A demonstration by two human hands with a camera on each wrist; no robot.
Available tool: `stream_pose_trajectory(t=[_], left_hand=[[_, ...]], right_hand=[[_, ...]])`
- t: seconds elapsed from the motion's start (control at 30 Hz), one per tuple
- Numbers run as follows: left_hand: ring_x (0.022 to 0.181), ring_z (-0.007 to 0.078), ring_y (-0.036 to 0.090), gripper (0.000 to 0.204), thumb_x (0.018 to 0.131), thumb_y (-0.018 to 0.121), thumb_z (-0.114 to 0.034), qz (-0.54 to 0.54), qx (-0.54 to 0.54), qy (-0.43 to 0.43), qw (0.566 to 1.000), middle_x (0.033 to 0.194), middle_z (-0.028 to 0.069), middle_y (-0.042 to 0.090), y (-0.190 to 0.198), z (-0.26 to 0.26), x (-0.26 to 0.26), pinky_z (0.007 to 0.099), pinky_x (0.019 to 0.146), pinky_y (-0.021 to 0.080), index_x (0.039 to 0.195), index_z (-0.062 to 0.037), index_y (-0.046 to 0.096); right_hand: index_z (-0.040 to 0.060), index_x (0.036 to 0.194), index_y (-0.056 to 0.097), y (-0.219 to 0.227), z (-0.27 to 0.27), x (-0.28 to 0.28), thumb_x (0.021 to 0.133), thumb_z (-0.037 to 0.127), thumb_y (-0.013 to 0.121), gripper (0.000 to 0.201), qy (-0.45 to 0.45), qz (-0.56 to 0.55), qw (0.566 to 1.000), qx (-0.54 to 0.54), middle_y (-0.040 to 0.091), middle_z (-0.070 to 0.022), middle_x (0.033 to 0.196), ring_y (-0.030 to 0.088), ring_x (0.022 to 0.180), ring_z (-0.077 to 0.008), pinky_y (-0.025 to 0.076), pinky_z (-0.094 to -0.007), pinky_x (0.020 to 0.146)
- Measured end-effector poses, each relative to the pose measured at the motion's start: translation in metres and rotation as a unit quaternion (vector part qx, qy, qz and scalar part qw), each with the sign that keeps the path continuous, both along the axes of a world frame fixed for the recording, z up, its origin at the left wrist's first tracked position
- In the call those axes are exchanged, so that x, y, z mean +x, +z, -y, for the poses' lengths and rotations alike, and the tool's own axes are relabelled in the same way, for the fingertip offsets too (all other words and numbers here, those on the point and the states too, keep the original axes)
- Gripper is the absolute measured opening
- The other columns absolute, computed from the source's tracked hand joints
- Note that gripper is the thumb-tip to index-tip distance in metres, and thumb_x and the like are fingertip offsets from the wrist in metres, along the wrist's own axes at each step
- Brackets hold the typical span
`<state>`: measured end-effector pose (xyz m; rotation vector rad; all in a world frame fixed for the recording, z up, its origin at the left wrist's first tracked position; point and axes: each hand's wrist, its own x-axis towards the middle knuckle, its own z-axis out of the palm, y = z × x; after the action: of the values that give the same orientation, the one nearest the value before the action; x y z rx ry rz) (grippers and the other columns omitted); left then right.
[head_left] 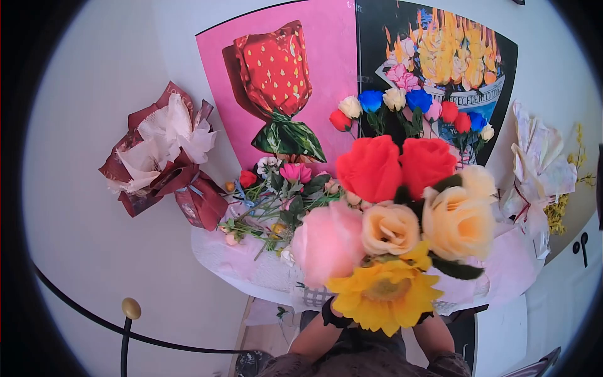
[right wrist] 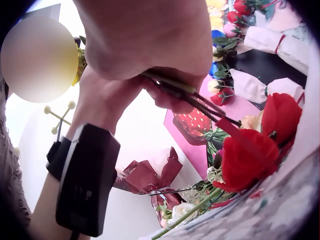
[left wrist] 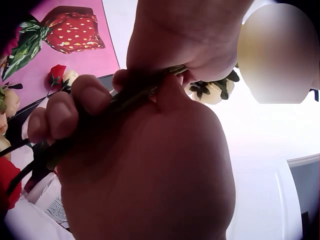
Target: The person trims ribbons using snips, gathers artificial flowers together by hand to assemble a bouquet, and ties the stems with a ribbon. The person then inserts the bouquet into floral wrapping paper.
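Note:
A bunch of artificial flowers [head_left: 391,229] rises close to the head camera: red, pink and cream roses with a yellow sunflower [head_left: 389,292] lowest. Its blooms hide both hands in the head view; only forearms and black wrist straps show below. Both hands grip the bunched green stems [left wrist: 135,97], one beside the other. The right hand [left wrist: 155,165], large in the left wrist view, has its fingers curled over them. The left hand [right wrist: 107,95] closes round the stems near it, its fingers partly hidden. Bare stem ends [right wrist: 217,115] stick out beyond the hands.
Loose flowers [head_left: 295,182] lie on the white-covered table [head_left: 217,254]. At its left is a maroon-wrapped bundle [head_left: 198,195], at its right a pale-wrapped one [head_left: 534,163]. Behind stand a pink poster [head_left: 220,75] and small roses [head_left: 394,98]. A black rack [head_left: 125,333] stands at front left.

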<state>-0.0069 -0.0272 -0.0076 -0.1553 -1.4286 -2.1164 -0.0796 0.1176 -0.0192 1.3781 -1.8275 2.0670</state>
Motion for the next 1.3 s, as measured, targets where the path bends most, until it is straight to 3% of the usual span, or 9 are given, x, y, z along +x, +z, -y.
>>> stream_pose_trajectory(t=[0.4,0.47,0.67,0.77,1.0,1.07,1.2,1.27,1.3], left_hand=[[0.115,0.0258,0.051,0.049,0.085,0.066,-0.016,0.008,0.315,-0.187,0.931,0.126,0.0095,0.052,-0.016,-0.002,0.021,0.0379,0.097,0.041,0.128,-0.0039,0.046],[0.121,0.0221,0.047,0.055,0.090,0.059,-0.021,0.086,-0.081,-0.007,0.993,0.133,0.0080,0.046,-0.056,0.001,0.008,0.0373,0.104,0.037,0.137,-0.0051,0.035],[0.127,0.0218,0.041,0.061,0.091,0.058,-0.028,-0.004,-0.124,0.037,0.992,0.139,0.0095,0.039,-0.010,-0.012,0.016,0.0354,0.106,0.035,0.140,-0.0057,0.029],[0.127,0.0235,0.041,0.066,0.089,0.060,-0.028,0.008,-0.265,0.035,0.964,0.139,0.0097,0.039,-0.081,0.009,-0.013,0.0354,0.107,0.033,0.141,-0.0046,0.027],[0.127,0.0239,0.041,0.067,0.089,0.061,-0.028,0.011,-0.188,-0.020,0.982,0.140,0.0100,0.039,-0.066,0.000,-0.015,0.0356,0.107,0.033,0.142,-0.0045,0.026],[0.127,0.0240,0.040,0.068,0.089,0.061,-0.027,0.010,-0.163,-0.038,0.986,0.140,0.0101,0.039,-0.064,-0.003,-0.014,0.0356,0.107,0.033,0.142,-0.0044,0.026],[0.127,0.0242,0.040,0.068,0.089,0.061,-0.027,0.005,-0.112,-0.072,0.991,0.140,0.0103,0.039,-0.046,-0.005,-0.028,0.0357,0.107,0.033,0.142,-0.0043,0.025],[0.128,0.0244,0.040,0.069,0.089,0.061,-0.027,0.005,-0.087,-0.091,0.992,0.140,0.0104,0.039,-0.046,-0.011,-0.024,0.0358,0.107,0.033,0.142,-0.0042,0.025],[0.128,0.0244,0.040,0.069,0.089,0.061,-0.027,0.004,-0.075,-0.100,0.992,0.140,0.0105,0.038,-0.045,-0.011,-0.022,0.0358,0.107,0.033,0.142,-0.0042,0.025]], right_hand=[[0.0029,0.104,0.062,0.050,0.007,0.006,0.076,0.011,0.071,0.031,-0.010,0.131,0.988,-0.077,0.047,-0.0213,0.127,0.047,0.117,-0.0385,0.037,-0.0437,0.097],[0.0028,0.102,0.063,0.061,0.007,0.013,0.077,0.011,0.068,0.027,-0.039,0.118,0.991,-0.051,0.046,-0.0214,0.128,0.047,0.117,-0.0394,0.037,-0.0417,0.097],[0.0025,0.102,0.063,0.089,0.009,0.010,0.078,0.012,0.068,0.026,-0.043,0.102,0.994,-0.004,0.045,-0.0221,0.128,0.046,0.118,-0.0389,0.037,-0.0412,0.097],[0.0024,0.102,0.063,0.100,0.001,0.003,0.078,0.012,0.068,0.026,-0.043,0.092,0.995,0.019,0.045,-0.0224,0.128,0.046,0.119,-0.0387,0.037,-0.0409,0.098],[0.0022,0.101,0.063,0.118,-0.014,0.002,0.078,0.013,0.068,0.025,-0.046,0.074,0.993,0.075,0.044,-0.0231,0.129,0.045,0.120,-0.0382,0.037,-0.0403,0.098],[0.0011,0.099,0.063,0.103,-0.015,-0.002,0.080,0.013,0.067,0.023,-0.069,0.101,0.989,0.081,0.050,-0.0194,0.123,0.052,0.113,-0.0306,0.040,-0.0354,0.093],[-0.0009,0.119,0.050,0.043,-0.014,-0.033,0.093,0.016,0.051,0.031,0.008,0.214,0.967,-0.134,0.058,-0.0107,0.113,0.059,0.096,-0.0205,0.050,-0.0317,0.081],[-0.0014,0.124,0.047,0.056,-0.012,-0.025,0.097,0.017,0.047,0.033,0.025,0.241,0.952,-0.188,0.060,-0.0085,0.110,0.061,0.092,-0.0180,0.053,-0.0307,0.079],[-0.0014,0.105,0.054,0.088,-0.007,-0.007,0.092,0.017,0.053,0.023,-0.098,0.102,0.985,-0.103,0.062,-0.0078,0.094,0.060,0.080,-0.0179,0.050,-0.0309,0.068]])
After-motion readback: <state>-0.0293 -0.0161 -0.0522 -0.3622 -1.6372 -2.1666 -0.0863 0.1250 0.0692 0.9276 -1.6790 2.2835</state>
